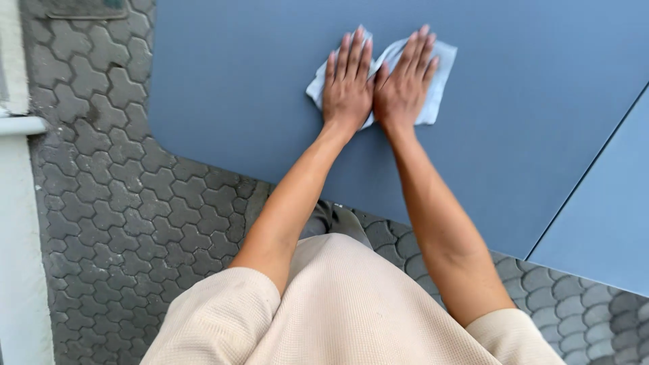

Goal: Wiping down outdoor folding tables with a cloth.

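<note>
Two hands press a pale blue cloth point(433, 74) flat against a slate-blue surface point(527, 135), seen from a head-worn camera looking down. The left hand point(347, 88) and the right hand point(404, 84) lie side by side, thumbs touching, fingers straight and spread, palms down on the cloth rather than gripping it; neither is closed around anything. The cloth sits toward twelve o'clock from the person's body, well in from the surface's rounded corner at nine o'clock, with its crumpled edge poking out at the left hand's nine o'clock and a flatter flap at the right hand's three o'clock. Wiping of this kind likely goes best with even weight through both palms, the cloth kept flat beneath them so it does not bunch, and overlapping strokes carried out to the edges. A second, lighter blue panel point(602, 216) meets the surface along a thin dark seam at four o'clock. Below, at seven o'clock, lies grey interlocking paving point(135, 203), with a white post point(20, 236) at the far nine o'clock edge. The count: two hands, one cloth, two panels, one post, and one cream waffle-knit top point(338, 311) on the wearer.
</note>
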